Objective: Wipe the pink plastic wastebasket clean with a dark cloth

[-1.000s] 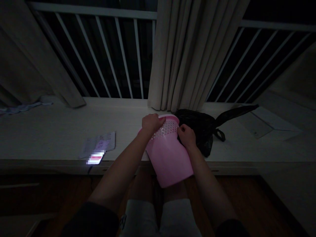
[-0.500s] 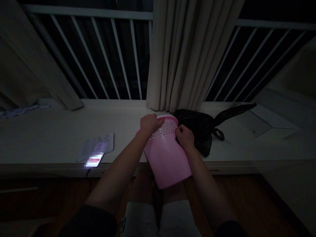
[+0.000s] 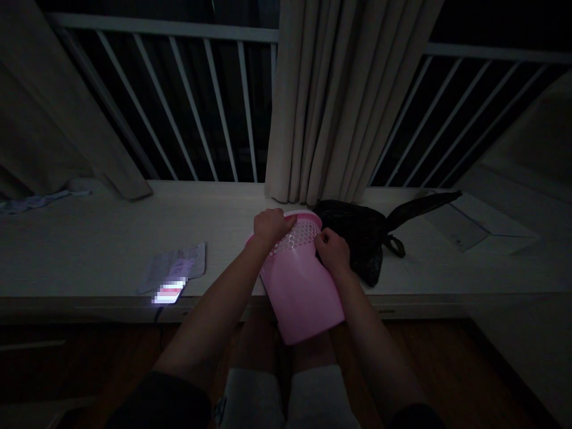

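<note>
Dim light. White ledge [image 3: 89, 250] spans the frame; curtain [image 3: 330, 107] hangs at 12 o'clock.

Pink bin [image 3: 304, 292] sits just below centre, tilted. Its base is over the person's knees and its perforated rim leans on the ledge edge.

Black bag [image 3: 357, 229] lies on the ledge at 2 o'clock of the bin, touching its rim.

Leaflet [image 3: 179, 268] is at 9 o'clock of the bin.

Left hand [image 3: 270, 225] is curled over the rim at 11 o'clock.

Right hand [image 3: 333, 253] is closed in a pinch at the rim at 2 o'clock. Cannot tell whether it pinches rim or bag.

Lit phone [image 3: 168, 293] is at 7 o'clock of the leaflet.
</note>
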